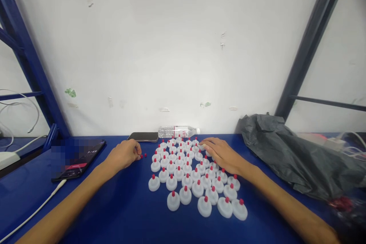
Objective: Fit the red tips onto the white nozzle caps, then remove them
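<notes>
Head camera view: two bare hands reach forward over a blue tabletop [120, 213] towards a white wall [183, 53]. Between them stands a broad cluster of translucent white nozzle caps [178, 174], most with a small red tip pointing up. The cluster runs from close to the wall towards the wearer, with the nearest caps spaced farther apart.

The left hand [124, 154] is at the left of the cluster, its fingers curled and thumb and index finger drawn together beside loose red tips [145, 155] on the table. One tip lies right at the fingertips; whether it is gripped, I cannot tell. The right hand [220, 154] lies across the far right of the cluster, fingers extended and thumb beside a white cap; I cannot tell whether they grasp it.

At left, a smartphone [88, 155] with a white cable [34, 213] plugged in shows "5:49" and a pinkish-red band; part of its screen is pixelated. A second, dark-screened phone [143, 137] lies by the wall, next to a clear plastic bottle [166, 132] on its side. Its white label [179, 131] carries red lettering too small to read. At right slumps a dark grey plastic bag [274, 152].
</notes>
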`<move>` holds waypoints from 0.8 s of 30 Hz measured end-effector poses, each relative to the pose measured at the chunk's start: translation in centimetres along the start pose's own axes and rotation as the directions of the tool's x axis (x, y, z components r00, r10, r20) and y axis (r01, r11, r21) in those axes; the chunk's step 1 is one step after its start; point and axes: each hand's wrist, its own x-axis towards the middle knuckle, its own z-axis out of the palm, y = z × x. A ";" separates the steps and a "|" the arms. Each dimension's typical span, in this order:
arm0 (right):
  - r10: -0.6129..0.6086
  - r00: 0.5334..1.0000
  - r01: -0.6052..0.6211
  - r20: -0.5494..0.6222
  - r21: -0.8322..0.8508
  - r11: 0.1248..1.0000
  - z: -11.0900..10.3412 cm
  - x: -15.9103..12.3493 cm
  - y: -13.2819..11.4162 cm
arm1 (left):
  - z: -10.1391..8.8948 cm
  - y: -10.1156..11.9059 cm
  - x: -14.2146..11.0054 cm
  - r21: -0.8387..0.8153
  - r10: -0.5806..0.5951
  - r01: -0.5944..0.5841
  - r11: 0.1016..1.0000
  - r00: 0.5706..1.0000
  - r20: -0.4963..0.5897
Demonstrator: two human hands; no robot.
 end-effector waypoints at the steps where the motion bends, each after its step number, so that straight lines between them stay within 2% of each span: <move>1: 0.013 1.000 -0.013 0.019 0.018 1.000 0.0 0.0 -0.1 | 0.0 0.0 0.0 0.000 0.004 -0.004 1.000 1.000 -0.001; 7: 0.070 0.993 -0.083 0.093 0.135 0.987 0.1 0.0 -0.2 | 0.1 0.4 0.0 -0.006 0.039 -0.039 0.999 0.999 0.005; 15: 0.064 0.996 -0.072 0.062 0.140 0.987 0.3 -0.1 0.1 | 0.3 1.1 -0.4 -0.040 0.075 -0.074 0.996 0.997 0.000; 18: 0.030 1.000 -0.030 0.003 0.126 0.992 0.2 0.0 0.4 | 0.2 1.2 -0.6 -0.053 0.076 -0.076 0.996 0.997 -0.003; 24: -0.031 0.972 0.041 -0.233 0.040 0.998 -0.8 0.1 -0.2 | -0.4 1.4 -0.7 -0.045 0.088 -0.090 0.995 0.995 -0.045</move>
